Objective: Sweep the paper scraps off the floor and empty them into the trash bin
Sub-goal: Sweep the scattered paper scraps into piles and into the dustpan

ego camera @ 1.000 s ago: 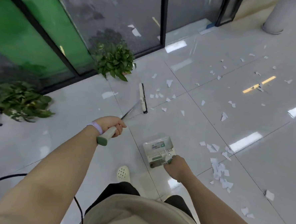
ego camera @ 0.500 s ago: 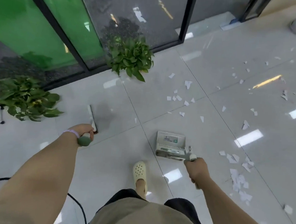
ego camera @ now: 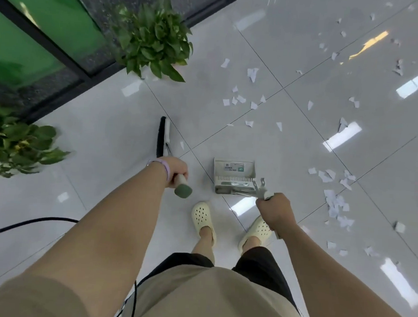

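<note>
The paper scraps [ego camera: 241,100] lie scattered on the floor [ego camera: 301,144], one loose group in front of the dustpan [ego camera: 233,175] and a denser pile [ego camera: 336,203] to its right; none is visible inside the pan. The dustpan sits low, at or just above the tiles, with its open mouth turned toward the front group, probably so that scraps can be pushed straight in. The right hand [ego camera: 274,211] has its grip wrapped around the pan's handle, to keep it steady. The left hand [ego camera: 175,167] has its grip curled around the broom handle [ego camera: 182,185] near the green end. The broom head [ego camera: 163,136] stands to the left, well apart from the scraps, so sweeping is not yet begun here. No trash bin is in view.
</note>
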The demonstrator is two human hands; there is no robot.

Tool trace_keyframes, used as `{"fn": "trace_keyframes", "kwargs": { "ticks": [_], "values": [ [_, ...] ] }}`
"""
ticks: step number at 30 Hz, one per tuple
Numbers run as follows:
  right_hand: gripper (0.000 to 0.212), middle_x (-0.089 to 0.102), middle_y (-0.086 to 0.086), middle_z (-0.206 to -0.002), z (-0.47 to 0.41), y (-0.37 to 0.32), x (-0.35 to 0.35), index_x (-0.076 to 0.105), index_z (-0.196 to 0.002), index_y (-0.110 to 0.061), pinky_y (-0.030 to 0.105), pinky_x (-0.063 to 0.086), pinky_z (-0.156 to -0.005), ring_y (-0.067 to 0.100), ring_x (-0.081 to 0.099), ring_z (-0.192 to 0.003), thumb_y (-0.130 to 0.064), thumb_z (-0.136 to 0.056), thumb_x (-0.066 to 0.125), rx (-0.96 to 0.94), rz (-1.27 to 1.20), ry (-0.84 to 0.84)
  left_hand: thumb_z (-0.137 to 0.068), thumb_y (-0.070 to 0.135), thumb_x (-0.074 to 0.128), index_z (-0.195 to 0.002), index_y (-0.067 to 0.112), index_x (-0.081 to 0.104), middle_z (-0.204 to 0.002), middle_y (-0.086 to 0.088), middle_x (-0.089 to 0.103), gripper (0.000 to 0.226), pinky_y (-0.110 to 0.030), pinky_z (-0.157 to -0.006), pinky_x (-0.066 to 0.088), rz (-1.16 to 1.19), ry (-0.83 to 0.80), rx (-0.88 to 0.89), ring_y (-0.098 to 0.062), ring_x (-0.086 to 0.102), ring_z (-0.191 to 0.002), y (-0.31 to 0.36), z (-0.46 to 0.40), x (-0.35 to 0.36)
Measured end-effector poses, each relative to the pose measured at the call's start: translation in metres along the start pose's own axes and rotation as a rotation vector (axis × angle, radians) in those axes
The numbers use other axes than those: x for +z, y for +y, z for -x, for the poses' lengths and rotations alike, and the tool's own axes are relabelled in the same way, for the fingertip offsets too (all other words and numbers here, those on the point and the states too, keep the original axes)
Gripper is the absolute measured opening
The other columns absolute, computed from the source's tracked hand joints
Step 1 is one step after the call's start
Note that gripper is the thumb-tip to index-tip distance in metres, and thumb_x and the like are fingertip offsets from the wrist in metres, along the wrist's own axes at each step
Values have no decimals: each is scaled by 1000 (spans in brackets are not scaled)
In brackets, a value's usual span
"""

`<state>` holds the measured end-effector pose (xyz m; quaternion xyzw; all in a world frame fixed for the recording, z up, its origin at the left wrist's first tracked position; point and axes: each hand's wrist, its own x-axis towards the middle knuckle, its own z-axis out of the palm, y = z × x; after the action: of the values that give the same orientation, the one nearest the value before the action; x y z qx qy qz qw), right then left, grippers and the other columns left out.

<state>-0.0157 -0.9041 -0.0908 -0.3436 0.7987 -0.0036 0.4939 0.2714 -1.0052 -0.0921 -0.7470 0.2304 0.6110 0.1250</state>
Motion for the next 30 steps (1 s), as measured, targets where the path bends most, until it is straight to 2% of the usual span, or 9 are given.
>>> {"fn": "trace_keyframes", "kwargs": {
  "ticks": [3, 4, 8, 11, 18, 20, 23, 27, 30],
  "values": [
    [15, 44, 5, -57, 4, -1, 1, 46, -67, -4, 25, 33, -45, 23, 38, -49, -8, -80, 53, -2, -32, -7, -94, -4, 46, -75, 7, 49, -71, -8, 48, 22, -14, -37, 41, 41, -57, 39, -21, 54, -50, 44, 16, 23],
    [18, 43, 4, -56, 4, -1, 1, 43, -64, -6, 24, 31, -46, 21, 36, -49, -7, -80, 53, -7, -48, -12, -95, -4, 45, -73, 8, 48, -70, -7, 47, 25, -12, -34, 38, 32, -74, 57, -19, 51, -50, 58, 20, 31],
    [23, 50, 8, -63, 2, -4, -2, 43, -65, -8, 26, 34, -50, 23, 44, -57, -9, -84, 56, -27, -57, -62, -92, -3, 44, -69, 10, 47, -69, -7, 45, 27, -14, -38, 40, -8, -128, 89, -19, 47, -58, 99, 31, 63],
    [19, 58, 4, -70, -5, 0, -3, 48, -70, -11, 26, 41, -55, 23, 54, -62, -23, -83, 55, -16, -54, -127, -90, -5, 42, -70, 8, 47, -70, -8, 45, 24, -15, -37, 40, -76, -176, 83, -19, 47, -57, 123, 33, 102],
    [24, 46, -5, -74, -1, 24, -32, 42, -77, -18, 22, 24, -49, 5, 39, -60, -27, -98, 49, -81, 44, -223, -86, -7, 42, -71, 5, 44, -72, -9, 45, 20, -18, -38, 44, -246, -237, 89, -22, 48, -59, 193, 33, 187],
    [19, 47, -3, -76, -11, 32, -46, 45, -81, -16, 23, 30, -50, 7, 41, -61, -26, -96, 50, -94, 1, -229, -87, -6, 40, -69, 6, 43, -69, -9, 46, 21, -19, -38, 44, -295, -263, 103, -22, 48, -55, 215, 36, 216],
    [22, 49, -1, -73, -22, 51, -80, 42, -73, -18, 29, 42, -55, 16, 49, -64, -25, -92, 51, -119, -22, -193, -82, -7, 42, -70, 4, 48, -63, -10, 50, 17, -21, -42, 45, -344, -311, 147, -22, 53, -46, 244, 44, 264],
    [27, 46, -4, -66, -30, 80, -124, 39, -67, -21, 29, 40, -54, 19, 49, -64, -22, -90, 53, -160, -19, -135, -72, -5, 46, -52, 7, 48, -58, -10, 48, 24, -24, -47, 42, -404, -412, 200, -22, 49, -44, 269, 54, 329],
    [27, 45, -4, -65, -35, 94, -148, 41, -65, -19, 26, 35, -51, 12, 42, -58, -18, -88, 54, -145, -119, -93, -81, 2, 52, -52, 12, 50, -54, -6, 48, 30, -23, -50, 37, -364, -510, 189, -18, 45, -42, 286, 62, 368]
  ]
}}
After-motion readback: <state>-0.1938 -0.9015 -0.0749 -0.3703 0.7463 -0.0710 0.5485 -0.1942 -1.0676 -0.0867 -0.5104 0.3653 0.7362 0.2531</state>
